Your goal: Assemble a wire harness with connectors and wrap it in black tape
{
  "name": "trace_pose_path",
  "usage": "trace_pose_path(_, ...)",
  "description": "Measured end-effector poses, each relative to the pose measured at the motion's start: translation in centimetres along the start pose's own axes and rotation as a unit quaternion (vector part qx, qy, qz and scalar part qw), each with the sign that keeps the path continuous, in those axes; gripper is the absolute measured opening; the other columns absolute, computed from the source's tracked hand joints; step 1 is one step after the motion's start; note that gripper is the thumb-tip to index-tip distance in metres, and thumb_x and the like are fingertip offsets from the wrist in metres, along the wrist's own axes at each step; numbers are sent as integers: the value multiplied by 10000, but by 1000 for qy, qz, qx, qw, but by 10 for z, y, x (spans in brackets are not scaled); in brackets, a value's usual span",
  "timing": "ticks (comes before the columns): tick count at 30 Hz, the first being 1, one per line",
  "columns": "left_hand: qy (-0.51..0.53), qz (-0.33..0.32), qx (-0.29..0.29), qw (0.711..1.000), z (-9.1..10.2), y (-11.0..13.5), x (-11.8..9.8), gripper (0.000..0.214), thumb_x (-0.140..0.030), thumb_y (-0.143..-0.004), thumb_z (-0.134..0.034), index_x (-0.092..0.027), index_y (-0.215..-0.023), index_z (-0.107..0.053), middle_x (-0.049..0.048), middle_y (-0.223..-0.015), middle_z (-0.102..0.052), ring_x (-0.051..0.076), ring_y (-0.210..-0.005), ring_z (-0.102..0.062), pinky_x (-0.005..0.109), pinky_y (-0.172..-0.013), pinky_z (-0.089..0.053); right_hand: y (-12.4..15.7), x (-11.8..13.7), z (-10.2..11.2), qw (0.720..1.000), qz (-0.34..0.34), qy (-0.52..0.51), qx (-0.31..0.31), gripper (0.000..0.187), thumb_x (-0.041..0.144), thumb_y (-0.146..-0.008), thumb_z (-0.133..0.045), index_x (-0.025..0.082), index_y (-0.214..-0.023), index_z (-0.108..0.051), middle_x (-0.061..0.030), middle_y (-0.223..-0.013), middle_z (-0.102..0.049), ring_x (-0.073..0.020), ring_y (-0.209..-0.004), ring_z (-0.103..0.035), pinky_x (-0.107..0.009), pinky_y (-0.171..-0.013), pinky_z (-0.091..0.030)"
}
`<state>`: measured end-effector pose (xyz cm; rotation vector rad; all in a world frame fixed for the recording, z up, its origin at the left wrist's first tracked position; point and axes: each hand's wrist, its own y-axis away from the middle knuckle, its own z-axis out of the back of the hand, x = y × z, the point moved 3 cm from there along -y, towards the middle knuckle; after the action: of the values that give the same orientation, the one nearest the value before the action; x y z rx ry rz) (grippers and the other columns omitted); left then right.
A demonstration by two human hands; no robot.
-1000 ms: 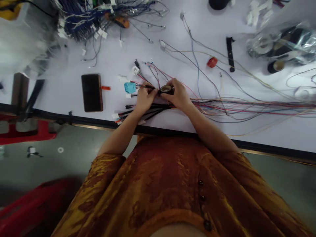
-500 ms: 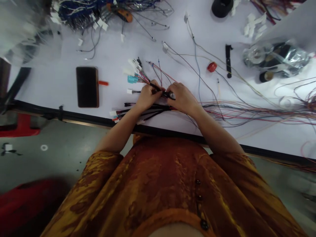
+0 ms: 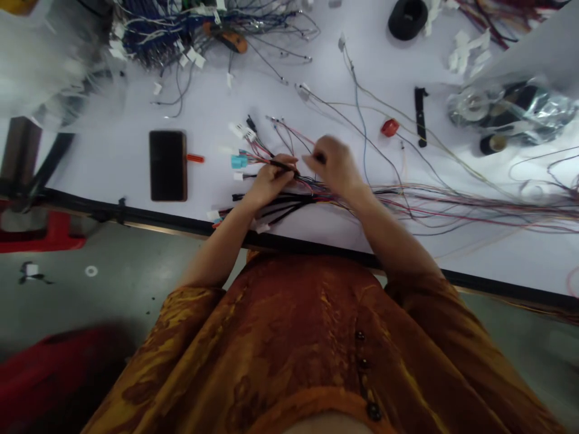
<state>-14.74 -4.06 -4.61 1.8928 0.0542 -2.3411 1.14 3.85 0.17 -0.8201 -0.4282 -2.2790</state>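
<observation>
My left hand grips a wire harness at a black-wrapped stretch, with thin coloured wires fanning out beyond it. My right hand is blurred and raised just above the wires, to the right of my left hand. A small dark bit shows at its fingertips, too blurred to name. Near the harness end lie a blue connector and a white connector. Long coloured wires run away to the right.
A dark phone lies left of the harness, with a small orange piece beside it. A tangle of wires sits at the top. A red object, a black strip and a plastic bag lie to the right. The table edge runs before me.
The tape roll no longer shows between my hands. My right hand has lifted off the harness and moved up and to the right, while my left hand stays on the harness.
</observation>
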Motion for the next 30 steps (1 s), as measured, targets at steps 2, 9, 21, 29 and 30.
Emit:
trace_pose_path(2,29,11,16,999,2,6,-3,138,-216,-857,-615,-162,-960,-689,58,-986,-720,132,-725,-689,279,-727,-602,-11,-20,22,992,-47,79,-90,338,477,-967,-520,183,-1003,-683,-170,-1078,-652,-321,-1145,-534,-497,-949,-422)
trace_pose_path(9,34,25,-68,997,1,9,-1,209,-308,-864,-685,-172,-710,-648,12,-658,-648,124,-553,-600,253,-552,-546,9,-5,-25,998,21,-15,-65,188,303,-884,-640,183,-1027,-661,-77,-1011,-660,-215,-942,-593,-364,-858,-467)
trace_pose_path(21,47,108,-208,971,27,-3,4,306,-456,-914,-637,-185,-784,-576,26,-662,-668,116,-483,-596,204,-402,-393,29,16,-51,994,19,98,-38,312,319,-1049,-415,187,-927,-670,-122,-1058,-654,-249,-1035,-568,-356,-917,-437)
trace_pose_path(29,-240,109,-172,949,90,-3,-18,489,-663,-813,-689,-199,-739,-556,39,-566,-575,254,-675,-668,372,-649,-541,28,19,-56,992,15,110,-58,301,295,-1046,-394,207,-1065,-681,-113,-1097,-661,-258,-1041,-586,-371,-893,-464)
trace_pose_path(30,-289,63,-212,931,92,-1,-25,476,-645,-793,-728,-200,-783,-559,42,-618,-583,273,-769,-673,403,-730,-541,27,20,-56,991,12,124,-49,312,288,-1049,-382,206,-1033,-682,-118,-1092,-661,-259,-1025,-586,-375,-869,-465)
